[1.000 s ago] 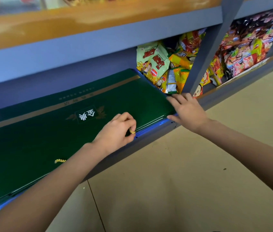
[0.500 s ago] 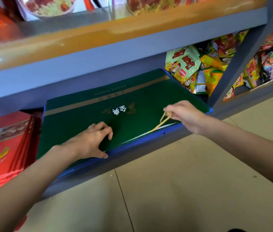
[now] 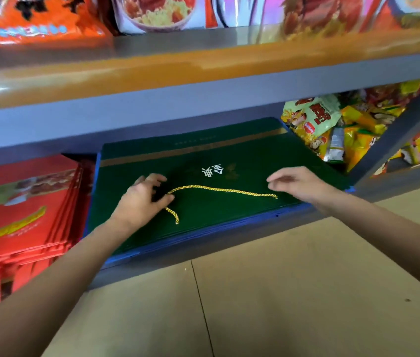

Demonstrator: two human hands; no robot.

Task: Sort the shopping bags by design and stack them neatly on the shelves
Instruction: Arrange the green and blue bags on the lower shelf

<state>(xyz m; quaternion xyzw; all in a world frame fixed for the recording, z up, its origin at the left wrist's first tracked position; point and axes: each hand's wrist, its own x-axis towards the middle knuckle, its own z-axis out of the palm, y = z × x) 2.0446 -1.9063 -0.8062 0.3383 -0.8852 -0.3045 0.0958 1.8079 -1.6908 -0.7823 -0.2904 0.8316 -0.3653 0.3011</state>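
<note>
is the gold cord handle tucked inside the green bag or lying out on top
Out on top. The gold cord handle lies loose across the green bag's face, one end by the left hand.

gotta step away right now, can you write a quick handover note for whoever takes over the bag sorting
Left hand: on the top green bag, fingers curled at the left end of its gold cord handle; whether it pinches the cord is unclear.
Right hand: open, hovering just above the bag's right side, holding nothing.
Green bags lie flat in a stack on the lower shelf, with blue bags showing beneath them. Red bags are stacked on their left.
Done: green and red stacks are on the shelf.
Left: the cord lies loose across the top bag, so probably tuck it in and square the edges.
</note>
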